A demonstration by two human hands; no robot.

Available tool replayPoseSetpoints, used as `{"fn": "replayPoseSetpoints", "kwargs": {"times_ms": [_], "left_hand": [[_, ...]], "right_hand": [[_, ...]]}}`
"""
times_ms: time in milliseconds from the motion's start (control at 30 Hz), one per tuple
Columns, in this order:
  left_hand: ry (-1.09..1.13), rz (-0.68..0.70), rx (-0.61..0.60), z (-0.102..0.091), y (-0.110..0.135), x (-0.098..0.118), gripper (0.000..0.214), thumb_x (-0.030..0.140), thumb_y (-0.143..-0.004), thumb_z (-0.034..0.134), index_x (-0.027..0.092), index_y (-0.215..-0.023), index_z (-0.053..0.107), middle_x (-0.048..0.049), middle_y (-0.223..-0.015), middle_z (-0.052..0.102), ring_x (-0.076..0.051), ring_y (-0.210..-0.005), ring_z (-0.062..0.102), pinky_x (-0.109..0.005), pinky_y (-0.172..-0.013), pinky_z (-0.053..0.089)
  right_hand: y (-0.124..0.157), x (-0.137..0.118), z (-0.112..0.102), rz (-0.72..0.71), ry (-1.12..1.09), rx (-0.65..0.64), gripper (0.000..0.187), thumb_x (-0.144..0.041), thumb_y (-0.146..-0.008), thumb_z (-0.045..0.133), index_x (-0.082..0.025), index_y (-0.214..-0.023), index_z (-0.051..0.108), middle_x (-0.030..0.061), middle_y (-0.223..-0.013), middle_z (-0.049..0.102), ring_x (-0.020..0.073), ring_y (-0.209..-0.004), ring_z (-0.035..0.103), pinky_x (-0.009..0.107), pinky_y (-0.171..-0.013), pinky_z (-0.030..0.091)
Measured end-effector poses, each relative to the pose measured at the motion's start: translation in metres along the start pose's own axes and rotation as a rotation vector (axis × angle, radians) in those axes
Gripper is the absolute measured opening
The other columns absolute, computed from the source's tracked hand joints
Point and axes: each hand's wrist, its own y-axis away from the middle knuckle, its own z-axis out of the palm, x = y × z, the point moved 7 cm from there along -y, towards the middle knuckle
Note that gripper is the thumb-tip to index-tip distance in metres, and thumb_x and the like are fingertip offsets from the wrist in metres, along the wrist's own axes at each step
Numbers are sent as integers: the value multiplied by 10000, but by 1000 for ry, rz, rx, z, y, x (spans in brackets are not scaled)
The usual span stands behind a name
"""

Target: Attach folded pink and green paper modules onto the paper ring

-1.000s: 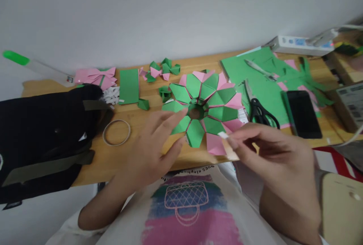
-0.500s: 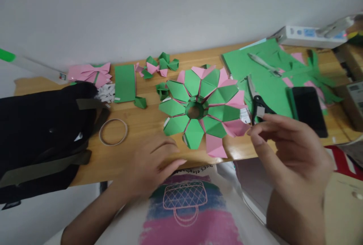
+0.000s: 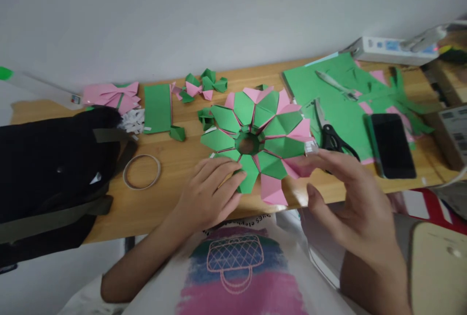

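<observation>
Paper ring point(image 3: 255, 140) — a flat wreath of folded green and pink segments around an open centre hole — lies on the wooden desk point(image 3: 171, 203), directly ahead of the person and just beyond both hands. It has no real long axis, being round; its near edge overhangs toward the body, with one pink segment point(image 3: 273, 191) pointing straight back at the shirt.

The left hand point(image 3: 211, 198) rests palm-down with its fingers loosely spread, fingertips lying on the lower-left green segments beside the hole; it pins rather than grips. The right hand point(image 3: 346, 198) comes in from the lower right, fingers extended toward the ring's right rim, fingertips touching or just over a pink segment there. Whether it pinches anything small I cannot tell — the fingertips are blurred. Of the two, the left hand sits nearer the ring's centre; the right is at its outer edge.

Just beyond the right hand lie black-handled scissors point(image 3: 330, 132) on sheets of green paper point(image 3: 339, 96), with a dark phone point(image 3: 392, 145) further right. To the left of the ring are a tape roll point(image 3: 141, 171), a green paper strip point(image 3: 157, 107), small folded units point(image 3: 202, 84), pink bows point(image 3: 109, 96) and a black bag point(image 3: 51, 169).
</observation>
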Motion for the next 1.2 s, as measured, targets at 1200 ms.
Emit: {"fn": "replayPoseSetpoints", "kwargs": {"times_ms": [1200], "left_hand": [[37, 1, 146, 0, 3, -1, 261, 134, -856, 611, 170, -1110, 562, -66, -1045, 747, -230, -1031, 670, -394, -897, 493]], "right_hand": [[-4, -3, 28, -21, -171, -69, 766, -75, -850, 583, -341, -1493, 262, 19, -1000, 721, 226, -974, 691, 501, -911, 549]]}}
